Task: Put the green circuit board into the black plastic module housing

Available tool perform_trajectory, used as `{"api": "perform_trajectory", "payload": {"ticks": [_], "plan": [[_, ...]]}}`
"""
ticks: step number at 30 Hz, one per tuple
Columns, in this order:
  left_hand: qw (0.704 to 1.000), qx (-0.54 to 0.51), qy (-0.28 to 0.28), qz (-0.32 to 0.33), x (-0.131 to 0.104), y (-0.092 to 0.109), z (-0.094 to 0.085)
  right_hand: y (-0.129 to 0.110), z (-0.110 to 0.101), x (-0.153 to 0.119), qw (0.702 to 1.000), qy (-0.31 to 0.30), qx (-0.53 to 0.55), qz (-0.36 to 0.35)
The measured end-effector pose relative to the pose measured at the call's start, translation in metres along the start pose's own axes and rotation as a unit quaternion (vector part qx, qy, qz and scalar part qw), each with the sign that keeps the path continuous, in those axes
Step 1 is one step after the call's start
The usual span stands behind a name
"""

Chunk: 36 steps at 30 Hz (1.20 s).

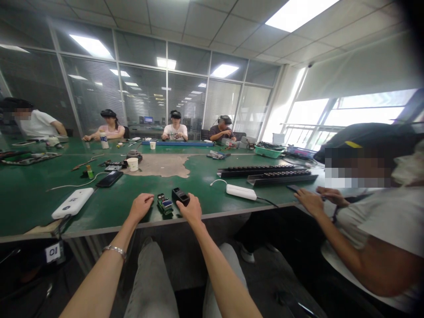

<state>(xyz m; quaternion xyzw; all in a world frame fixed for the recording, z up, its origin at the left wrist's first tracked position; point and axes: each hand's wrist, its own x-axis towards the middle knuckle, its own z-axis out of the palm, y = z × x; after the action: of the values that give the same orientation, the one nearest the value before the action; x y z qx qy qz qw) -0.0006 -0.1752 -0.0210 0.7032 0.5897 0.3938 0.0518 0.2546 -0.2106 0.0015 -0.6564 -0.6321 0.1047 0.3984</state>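
Observation:
A small green circuit board with a display (164, 204) lies on the green table near its front edge, between my hands. Just right of it, my right hand (191, 209) is wrapped round the near end of a black rectangular case (180, 197). To the left of the board, my left hand (143, 206) rests at the table with its fingers curled together, apart from the board. Whether anything small is between those fingers is hidden.
White power banks (73, 203) (241, 192) lie on both sides, with cables. A black phone (110, 179), a paper cup (133, 164) and black rails (281, 177) are further back. A person (374, 212) sits close on the right; several people sit across the table.

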Motion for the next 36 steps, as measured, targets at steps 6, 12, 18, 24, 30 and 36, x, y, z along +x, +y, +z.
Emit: {"api": "perform_trajectory", "payload": {"ticks": [6,12,18,24,30,36], "plan": [[1.000,-0.003,0.003,-0.005,0.000,0.001,0.000,0.001,-0.001,-0.008,1.000,0.006,0.000,-0.007],[1.000,-0.010,0.003,-0.006,0.000,-0.001,0.001,-0.003,-0.006,-0.006,1.000,0.008,0.023,-0.009],[1.000,-0.016,0.007,-0.007,0.000,-0.001,0.000,-0.023,-0.010,-0.003,0.997,0.007,0.068,-0.028],[1.000,-0.019,0.006,-0.008,-0.001,0.000,-0.001,-0.052,-0.002,-0.014,0.996,-0.001,0.068,-0.050],[1.000,-0.022,0.008,-0.012,-0.001,0.001,-0.001,-0.063,0.002,-0.022,0.998,-0.009,0.034,-0.047],[1.000,-0.021,0.007,-0.011,-0.001,0.001,-0.001,-0.067,0.002,-0.026,0.999,-0.016,-0.004,-0.052]]}}
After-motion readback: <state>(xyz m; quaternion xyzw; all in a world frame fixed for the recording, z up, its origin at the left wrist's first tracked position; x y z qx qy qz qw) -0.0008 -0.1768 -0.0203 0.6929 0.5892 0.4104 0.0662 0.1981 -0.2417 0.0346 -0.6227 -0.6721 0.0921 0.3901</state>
